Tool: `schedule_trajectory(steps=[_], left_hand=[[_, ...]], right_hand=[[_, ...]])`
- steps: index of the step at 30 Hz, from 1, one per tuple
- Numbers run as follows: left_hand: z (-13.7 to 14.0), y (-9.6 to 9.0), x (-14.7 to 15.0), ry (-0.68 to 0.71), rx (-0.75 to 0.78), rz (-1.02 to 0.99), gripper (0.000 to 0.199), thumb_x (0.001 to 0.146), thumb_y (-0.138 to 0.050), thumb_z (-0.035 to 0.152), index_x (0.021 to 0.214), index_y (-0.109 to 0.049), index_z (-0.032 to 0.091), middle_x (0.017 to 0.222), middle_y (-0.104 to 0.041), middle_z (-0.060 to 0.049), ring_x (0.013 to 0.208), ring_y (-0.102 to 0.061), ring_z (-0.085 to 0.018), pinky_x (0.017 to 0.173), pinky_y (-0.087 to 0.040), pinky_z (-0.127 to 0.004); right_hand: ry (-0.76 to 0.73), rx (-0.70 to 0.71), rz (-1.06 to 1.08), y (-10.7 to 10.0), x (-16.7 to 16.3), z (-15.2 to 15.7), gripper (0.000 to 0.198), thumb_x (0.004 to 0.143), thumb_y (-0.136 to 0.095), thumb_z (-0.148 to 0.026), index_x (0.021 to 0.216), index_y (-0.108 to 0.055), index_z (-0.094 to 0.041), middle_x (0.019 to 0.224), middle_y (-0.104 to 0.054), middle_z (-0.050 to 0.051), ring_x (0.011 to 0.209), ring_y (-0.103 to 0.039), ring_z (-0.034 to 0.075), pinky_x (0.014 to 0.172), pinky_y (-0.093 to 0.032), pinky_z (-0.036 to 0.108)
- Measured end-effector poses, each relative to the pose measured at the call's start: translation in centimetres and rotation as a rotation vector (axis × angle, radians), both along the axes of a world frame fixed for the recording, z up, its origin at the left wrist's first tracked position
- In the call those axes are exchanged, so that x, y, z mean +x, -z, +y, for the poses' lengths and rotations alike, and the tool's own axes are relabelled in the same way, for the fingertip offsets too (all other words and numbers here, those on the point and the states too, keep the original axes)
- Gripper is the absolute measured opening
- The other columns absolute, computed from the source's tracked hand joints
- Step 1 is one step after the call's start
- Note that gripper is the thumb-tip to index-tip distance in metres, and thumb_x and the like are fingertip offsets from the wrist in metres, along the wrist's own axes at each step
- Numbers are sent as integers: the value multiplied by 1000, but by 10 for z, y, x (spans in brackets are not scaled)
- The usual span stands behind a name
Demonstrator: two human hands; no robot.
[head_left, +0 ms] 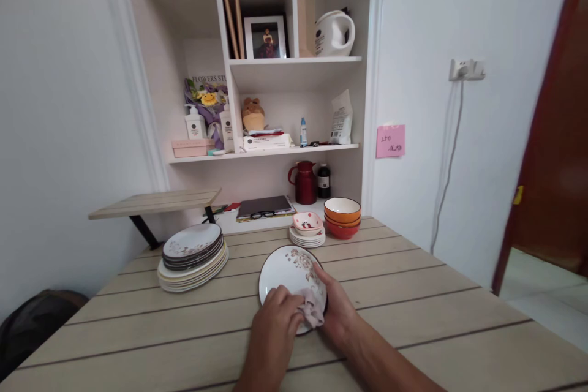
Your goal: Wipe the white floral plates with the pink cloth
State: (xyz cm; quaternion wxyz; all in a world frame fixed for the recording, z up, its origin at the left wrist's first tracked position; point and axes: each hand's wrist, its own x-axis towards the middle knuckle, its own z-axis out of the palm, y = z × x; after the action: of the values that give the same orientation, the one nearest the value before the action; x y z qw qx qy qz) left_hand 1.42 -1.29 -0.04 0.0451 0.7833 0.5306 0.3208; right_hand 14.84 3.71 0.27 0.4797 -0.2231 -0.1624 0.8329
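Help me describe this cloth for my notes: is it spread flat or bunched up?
Bunched up: the cloth shows crumpled folds, gathered in the left hand over the plate.

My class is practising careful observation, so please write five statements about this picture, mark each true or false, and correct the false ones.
1. The left hand presses a crumpled pale pink cloth against a round white floral plate. True.
2. The right hand lies flat on the table. False: it holds the plate by its right side.
3. A stack of round orange and red bowls stands right of a small square pink-and-white dish. True.
4. A dark red handled jug stands in front of the bowls. False: it stands behind them, beside a dark bottle.
5. A square pink paper note is lower than the white wall socket. True.
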Motion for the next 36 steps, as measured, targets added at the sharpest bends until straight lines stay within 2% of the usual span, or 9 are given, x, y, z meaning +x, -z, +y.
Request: schedule_trajectory(steps=[4,10,14,17,22,25,27,30,36], left_hand=[[1,0,-1,-49,165,143,28,82,-57,13,103,-65,30,91,-60,2,86,-55,-14,74,-42,-25],[12,7,-18,-313,547,200,25,81,-62,18,105,-63,26,82,-59,2,76,-54,-16,68,-41,-29],[13,5,-33,-499,595,181,22,82,-61,17,103,-64,21,83,-59,0,76,-55,-17,68,-43,-30],[10,4,-33,-445,576,166,20,83,-60,16,102,-63,22,84,-59,0,78,-57,-16,68,-44,-28],[6,10,-7,-115,534,190,19,82,-61,15,98,-62,26,82,-60,3,76,-56,-14,66,-44,-26],[5,15,5,-11,581,260,25,77,-67,16,99,-61,26,81,-60,3,73,-55,-16,62,-42,-28],[6,17,5,-24,595,289,33,74,-69,14,103,-60,26,83,-60,2,73,-55,-16,62,-41,-29],[8,13,-4,-109,605,266,32,76,-68,15,104,-61,27,85,-61,2,75,-53,-17,66,-39,-31],[7,0,-19,-350,607,216,27,81,-64,21,106,-62,27,86,-63,2,81,-53,-19,72,-35,-36]], right_hand=[[-100,44,26,3,-1,-1,52,86,-52,-47,114,-60,-4,97,-73,17,90,-68,25,87,-49,38],[-142,77,-3,9,-12,-7,53,83,-57,-48,115,-62,-6,96,-74,15,91,-68,25,92,-45,37],[-134,71,-29,13,-14,-6,51,83,-57,-48,116,-62,-10,97,-74,13,93,-68,26,95,-43,41],[-97,74,-22,14,-9,-1,52,83,-54,-51,116,-63,-12,99,-74,13,95,-67,27,94,-43,43],[-13,116,41,7,4,5,50,83,-54,-51,109,-65,-10,98,-73,14,95,-66,27,92,-44,41],[-52,116,15,3,3,0,53,80,-58,-54,104,-67,-7,94,-74,15,92,-67,27,90,-46,39],[-100,104,-17,2,-1,-5,51,79,-59,-53,99,-68,-7,89,-74,15,89,-67,26,89,-46,38],[-119,94,-71,1,-10,-13,45,80,-61,-50,93,-69,-7,82,-75,13,83,-68,23,88,-46,35],[-88,127,-95,1,-18,-17,44,82,-60,-44,107,-66,-8,89,-75,12,85,-69,23,90,-45,35]])
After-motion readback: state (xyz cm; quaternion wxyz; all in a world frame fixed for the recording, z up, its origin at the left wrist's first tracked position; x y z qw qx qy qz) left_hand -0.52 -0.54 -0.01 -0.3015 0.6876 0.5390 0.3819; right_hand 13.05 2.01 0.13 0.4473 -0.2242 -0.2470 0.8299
